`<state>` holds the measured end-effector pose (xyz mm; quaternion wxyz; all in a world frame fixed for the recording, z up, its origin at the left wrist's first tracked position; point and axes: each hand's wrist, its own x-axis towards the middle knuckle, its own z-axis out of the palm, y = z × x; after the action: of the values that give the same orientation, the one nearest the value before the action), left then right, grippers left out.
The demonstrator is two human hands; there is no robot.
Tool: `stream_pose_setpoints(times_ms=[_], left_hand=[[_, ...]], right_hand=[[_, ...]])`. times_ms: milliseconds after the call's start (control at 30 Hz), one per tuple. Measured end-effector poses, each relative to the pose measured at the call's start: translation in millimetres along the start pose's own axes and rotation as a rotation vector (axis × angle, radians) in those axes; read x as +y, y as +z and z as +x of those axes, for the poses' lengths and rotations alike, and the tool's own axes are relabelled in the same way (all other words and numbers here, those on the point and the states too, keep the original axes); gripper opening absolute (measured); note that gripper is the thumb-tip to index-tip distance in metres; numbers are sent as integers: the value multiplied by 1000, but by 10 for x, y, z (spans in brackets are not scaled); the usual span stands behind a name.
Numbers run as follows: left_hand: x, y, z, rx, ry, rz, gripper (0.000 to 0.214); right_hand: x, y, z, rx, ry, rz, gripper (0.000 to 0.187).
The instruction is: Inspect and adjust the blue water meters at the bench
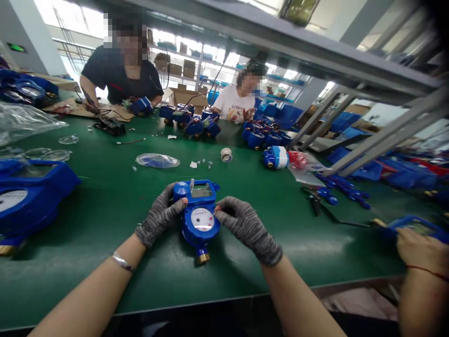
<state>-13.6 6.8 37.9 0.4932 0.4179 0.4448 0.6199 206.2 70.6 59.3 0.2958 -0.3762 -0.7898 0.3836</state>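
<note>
A blue water meter (pixel 199 236) with a white round dial, a clear window above it and a brass threaded end lies on the green table in front of me. My left hand (pixel 159 213), in a grey knitted glove with bare fingertips, grips its upper left side, the thumb beside the round blue cap. At the meter's right edge, my right hand (pixel 245 224), in a matching glove, is closed in a pinch by the dial. What sits between those fingertips is too small to make out. A small blue piece (pixel 216 186) shows just behind the meter's upper right corner.
More blue meters (pixel 31 201) stand at left. Ahead lie a plastic bag (pixel 157 160), a solder spool (pixel 226 155) and a white-banded meter (pixel 276 157). Pliers (pixel 315 201) and blue seals (pixel 345 187) lie right. Two people work opposite; another person's hand (pixel 417 248) holds a meter at right.
</note>
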Motion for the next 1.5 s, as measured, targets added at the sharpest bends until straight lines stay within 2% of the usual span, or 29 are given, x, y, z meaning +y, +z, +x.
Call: stream_pose_setpoints(times_ms=[167, 367, 533, 767, 967, 1133, 1233, 1300, 1367, 1400, 1433, 1500], left_hand=[[-18, -43, 1, -7, 6, 25, 53], [-46, -56, 35, -15, 22, 29, 56], [-42, -54, 41, -20, 27, 18, 56], [0, -26, 17, -31, -9, -9, 53], [-24, -2, 45, 22, 36, 29, 48], [-58, 29, 50, 60, 44, 49, 44], [-104, 22, 34, 88, 70, 59, 44], [-135, 0, 26, 98, 79, 70, 44], [-156, -29, 25, 98, 73, 84, 43], [-163, -42, 27, 94, 71, 95, 43], [-167, -54, 30, 88, 72, 105, 43], [-171, -71, 36, 79, 82, 117, 44]], right_hand=[[-51, 25, 107, 78, 17, -159, 11], [-175, -35, 201, -17, 11, -348, 8], [-236, -37, 221, -46, 5, -463, 9], [-228, -101, 48, -92, -286, -617, 18], [-85, -28, -130, -9, -359, -724, 24], [-7, 81, -244, 76, -214, -627, 30], [-18, 56, -205, 24, -150, -572, 33], [63, -7, -94, -16, -141, -429, 30], [263, -77, 83, 63, -101, -263, 27], [401, -104, 189, 151, -61, -226, 26], [550, -119, 299, 234, -9, -242, 25], [835, -110, 504, 272, 107, -355, 23]])
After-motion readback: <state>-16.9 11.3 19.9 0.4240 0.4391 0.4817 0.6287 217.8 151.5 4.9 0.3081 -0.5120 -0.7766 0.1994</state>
